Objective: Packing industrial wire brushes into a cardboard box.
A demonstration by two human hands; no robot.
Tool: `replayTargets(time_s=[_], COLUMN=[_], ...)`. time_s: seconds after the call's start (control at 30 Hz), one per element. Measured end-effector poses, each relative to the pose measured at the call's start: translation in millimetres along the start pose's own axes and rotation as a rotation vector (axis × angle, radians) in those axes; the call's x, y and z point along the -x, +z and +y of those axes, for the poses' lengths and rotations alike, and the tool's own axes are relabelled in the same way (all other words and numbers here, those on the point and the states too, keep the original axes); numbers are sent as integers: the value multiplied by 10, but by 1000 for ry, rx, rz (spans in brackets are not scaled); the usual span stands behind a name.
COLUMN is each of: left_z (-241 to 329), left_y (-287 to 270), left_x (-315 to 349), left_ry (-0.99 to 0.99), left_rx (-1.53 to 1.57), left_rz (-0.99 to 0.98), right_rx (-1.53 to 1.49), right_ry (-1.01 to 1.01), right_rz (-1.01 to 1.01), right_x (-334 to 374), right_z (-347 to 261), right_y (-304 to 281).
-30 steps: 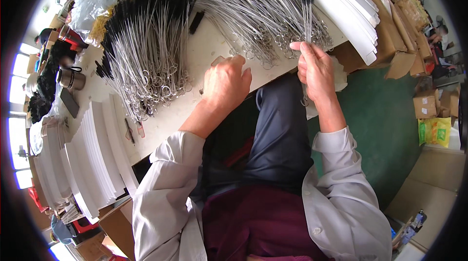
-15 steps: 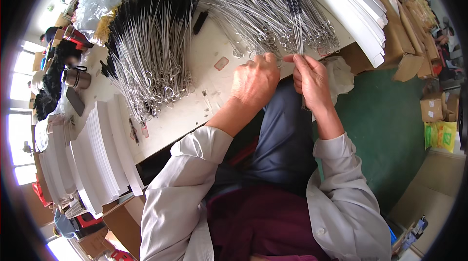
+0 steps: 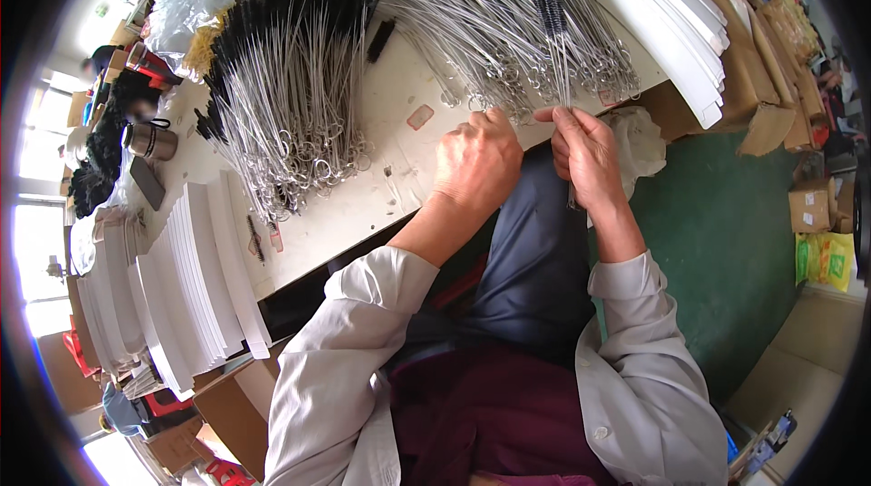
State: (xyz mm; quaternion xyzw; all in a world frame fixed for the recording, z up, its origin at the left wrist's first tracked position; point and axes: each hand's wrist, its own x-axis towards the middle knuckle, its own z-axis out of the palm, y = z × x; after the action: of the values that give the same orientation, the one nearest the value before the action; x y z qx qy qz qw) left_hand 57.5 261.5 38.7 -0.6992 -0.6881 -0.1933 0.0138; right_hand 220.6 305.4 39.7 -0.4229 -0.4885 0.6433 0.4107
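My right hand (image 3: 588, 157) is closed around the wire stems of a few thin tube brushes (image 3: 548, 5). Their black bristle ends point away from me, and the stems run down through the fist. My left hand (image 3: 479, 159) is curled with its back up, just beside the right one at the table's front edge. Whatever its fingers may hold is hidden. Beyond both hands lies a pile of wire brushes (image 3: 494, 50) with looped ends toward me. To the left is a big heap of black-bristled brushes (image 3: 299, 96), loops also toward me.
White folded card strips (image 3: 195, 277) stand at the left, and more white sheets (image 3: 671, 23) lie at the far right beside brown cardboard (image 3: 762, 59). A metal cup (image 3: 150, 141) and a dark phone-like slab (image 3: 147, 183) sit at the left. A plastic bag (image 3: 639, 146) hangs by my right hand.
The whole view has shifted slightly. My left hand has drawn back a little from the right hand, widening the gap between them. The right hand keeps its hold on the brushes.
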Motion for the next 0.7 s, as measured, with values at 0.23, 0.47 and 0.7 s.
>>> replayTargets(time_s=[0.23,0.47,0.7], left_z=[-53,-66,-82], left_y=[-47,-95,-227], left_x=[99,45,52], left_ry=[54,111,94], left_rx=[-68,171,302], left_rz=[46,353,307], right_rx=[-16,-118,-113], right_ry=[1,49,-99], right_rz=[-10,-39,-43], right_x=[-7,-131,-580], right_z=[-35,-190,-196], right_y=[-6,66,380])
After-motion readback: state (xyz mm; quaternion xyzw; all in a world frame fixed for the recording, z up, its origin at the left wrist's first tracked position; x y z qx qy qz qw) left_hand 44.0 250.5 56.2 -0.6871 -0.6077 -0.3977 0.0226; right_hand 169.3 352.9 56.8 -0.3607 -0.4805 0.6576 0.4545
